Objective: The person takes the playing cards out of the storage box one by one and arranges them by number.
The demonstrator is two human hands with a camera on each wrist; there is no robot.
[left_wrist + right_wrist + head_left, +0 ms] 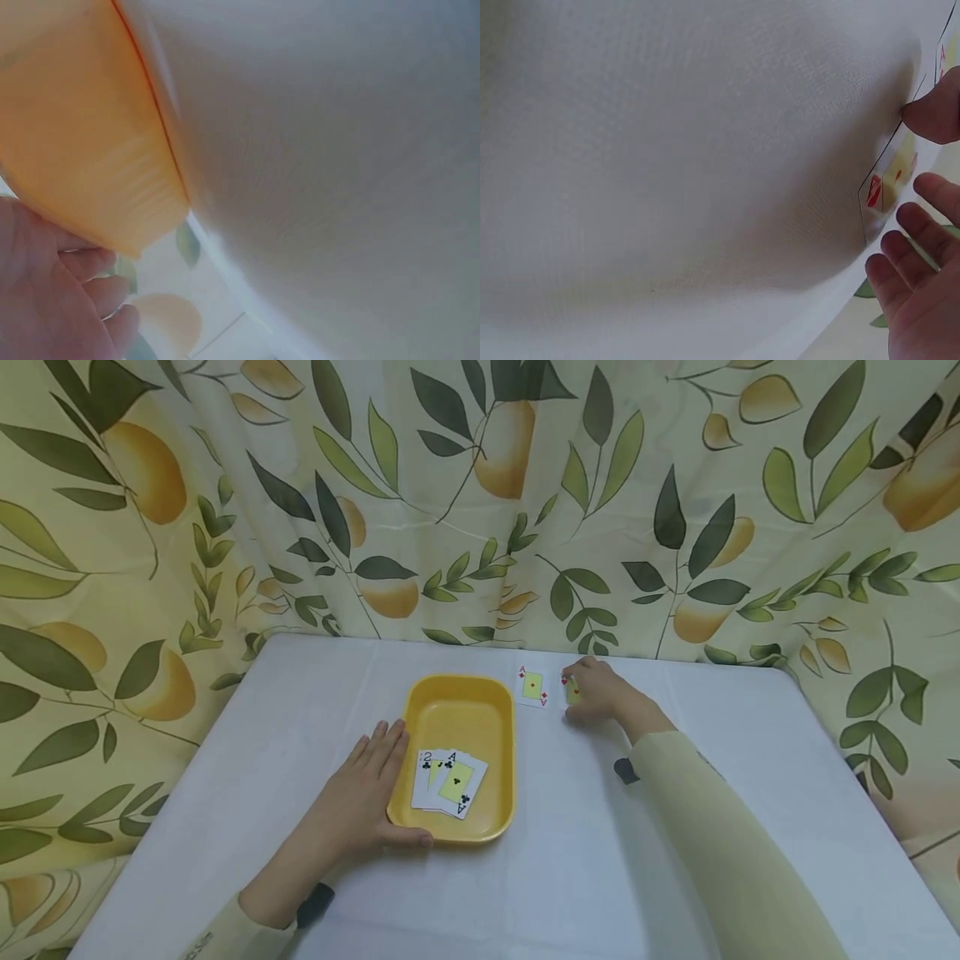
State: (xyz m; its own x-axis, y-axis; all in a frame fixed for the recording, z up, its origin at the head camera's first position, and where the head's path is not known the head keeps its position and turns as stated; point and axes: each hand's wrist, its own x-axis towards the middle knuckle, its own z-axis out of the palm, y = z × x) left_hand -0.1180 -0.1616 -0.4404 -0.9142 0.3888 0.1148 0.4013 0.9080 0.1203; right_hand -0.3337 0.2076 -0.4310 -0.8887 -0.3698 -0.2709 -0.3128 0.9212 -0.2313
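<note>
My left hand [360, 793] rests at the left side of a yellow tray [507, 760], its fingers straight along the wall and the thumb by the near rim. Inside the tray lie several overlapping playing cards [456, 785], with a two and an ace of clubs showing. Right of the tray, an ace of diamonds [532, 686] lies face up. Beside it my right hand [597, 691] reaches over another card [892, 176] with red marks, partly hidden in the head view. In the right wrist view the thumb is at the card's edge, the fingers spread beyond it.
A white cloth [585, 860] covers the table. Behind it hangs a curtain [465, 568] printed with fruit and leaves, meeting the far table edge just past the cards. Dark pieces [626, 770] show beneath both wrists.
</note>
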